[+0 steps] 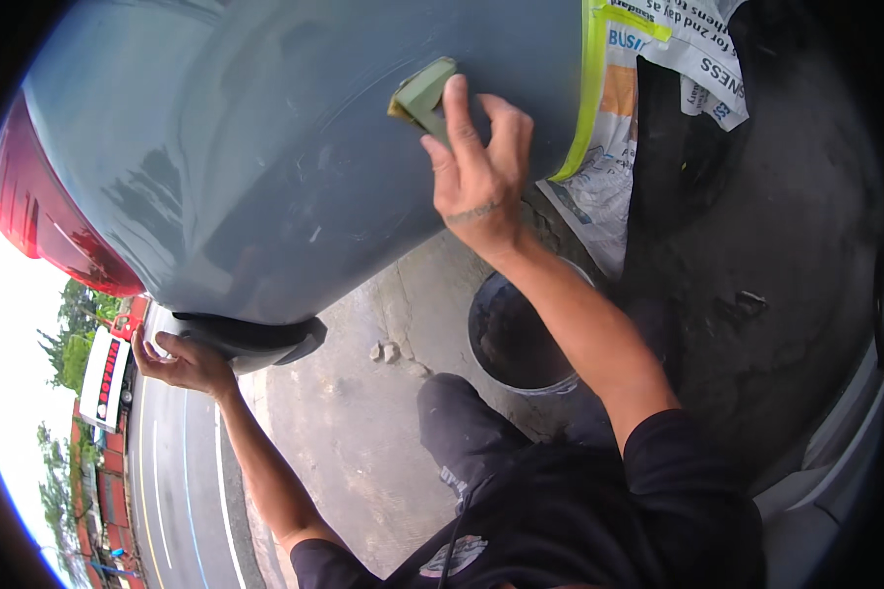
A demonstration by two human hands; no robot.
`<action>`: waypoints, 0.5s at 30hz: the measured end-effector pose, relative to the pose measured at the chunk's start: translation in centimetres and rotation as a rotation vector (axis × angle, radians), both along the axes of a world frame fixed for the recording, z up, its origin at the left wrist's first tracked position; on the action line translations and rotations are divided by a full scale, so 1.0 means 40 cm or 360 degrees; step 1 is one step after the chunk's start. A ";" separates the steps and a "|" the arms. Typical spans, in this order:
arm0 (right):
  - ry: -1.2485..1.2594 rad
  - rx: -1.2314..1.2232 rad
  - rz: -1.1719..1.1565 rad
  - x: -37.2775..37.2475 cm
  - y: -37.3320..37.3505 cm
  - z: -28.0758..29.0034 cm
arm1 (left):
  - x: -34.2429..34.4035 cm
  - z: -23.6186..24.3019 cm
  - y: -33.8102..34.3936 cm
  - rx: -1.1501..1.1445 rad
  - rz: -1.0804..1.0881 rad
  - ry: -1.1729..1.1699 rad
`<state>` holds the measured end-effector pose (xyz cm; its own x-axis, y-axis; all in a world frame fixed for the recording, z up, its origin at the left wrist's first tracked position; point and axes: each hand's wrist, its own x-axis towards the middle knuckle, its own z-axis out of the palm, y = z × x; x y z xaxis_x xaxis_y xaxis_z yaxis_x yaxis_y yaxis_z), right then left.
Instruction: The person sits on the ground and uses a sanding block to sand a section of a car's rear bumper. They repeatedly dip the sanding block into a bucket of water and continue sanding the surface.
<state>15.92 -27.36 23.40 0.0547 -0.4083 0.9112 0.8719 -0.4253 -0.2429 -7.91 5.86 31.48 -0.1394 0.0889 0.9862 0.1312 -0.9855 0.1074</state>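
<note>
My right hand (483,182) grips a pale green sanding block (424,95) between thumb and fingers, with a yellowish sheet showing at its edge. The block rests against the grey car body panel (295,157), which has faint scratch-like marks and wet-looking streaks around it. My left hand (189,367) is at the lower left, beside a black trim piece (255,339) under the panel's end. Its fingers are curved but apart, and nothing shows in them. Whether its fingertips touch the car cannot be made out.
Newspaper (604,196) edged with yellow-green tape (591,98) covers the panel's right side. A dark bucket (521,334) stands on the concrete below my right forearm. A red tail light (54,211) is at the far left, with a road (182,471) and truck (103,378) beyond.
</note>
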 end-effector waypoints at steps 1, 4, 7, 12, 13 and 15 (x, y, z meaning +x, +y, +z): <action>-0.0112 -0.0084 0.0053 -0.051 0.070 -0.005 | 0.003 0.004 0.000 0.0042 0.0015 -0.0007; -0.0149 -0.0400 0.0293 -0.135 0.166 -0.052 | 0.002 -0.028 -0.077 0.0479 -0.0013 0.0148; 0.0051 -0.0369 0.0898 -0.157 0.061 -0.036 | 0.017 -0.215 -0.304 -0.0013 -0.0934 0.0532; 0.0567 -0.0216 0.1638 -0.178 -0.054 -0.158 | 0.157 -0.321 -0.525 -0.1010 -0.1849 0.0899; 0.0635 -0.0259 0.1658 -0.180 -0.061 -0.184 | 0.169 -0.306 -0.559 -0.1131 -0.2023 0.0828; 0.0768 -0.0286 0.1808 -0.199 -0.058 -0.217 | 0.165 -0.312 -0.582 -0.1137 -0.1986 0.0924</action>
<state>7.97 -29.68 14.72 0.6388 0.2171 0.7381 0.6056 0.4498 -0.6565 -1.31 -17.41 18.99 0.7523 0.3129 0.5797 -0.5170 -0.2650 0.8139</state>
